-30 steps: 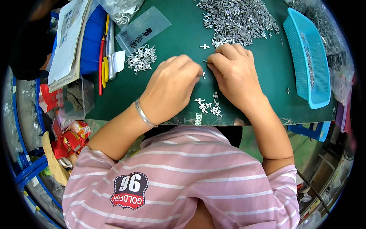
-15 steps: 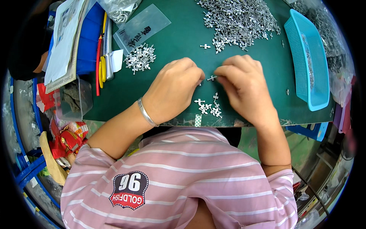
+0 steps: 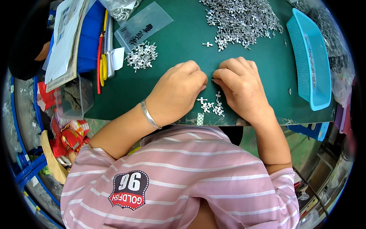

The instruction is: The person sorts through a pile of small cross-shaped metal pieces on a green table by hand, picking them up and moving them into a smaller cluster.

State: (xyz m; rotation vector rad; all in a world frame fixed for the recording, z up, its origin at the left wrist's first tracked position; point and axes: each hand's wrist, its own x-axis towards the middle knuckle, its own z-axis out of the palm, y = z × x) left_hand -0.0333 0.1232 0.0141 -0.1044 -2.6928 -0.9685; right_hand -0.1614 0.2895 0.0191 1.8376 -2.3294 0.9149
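At frame centre the left hand (image 3: pixel 176 91) and right hand (image 3: pixel 241 87) meet fingertip to fingertip, curled over something too hidden to tell, while the small pile of silver cross pieces (image 3: pixel 210 105) lies just below between them, equally near both

Green, silver, turquoise and pink stripes

Dark green flat table mat (image 3: pixel 183 30) carries shiny silver cross-shaped metal pieces (image 3: pixel 244 19); turquoise perforated plastic basket (image 3: pixel 309 61); pink white-striped cotton shirt (image 3: pixel 213 179); silver wrist bangle (image 3: pixel 149 115).
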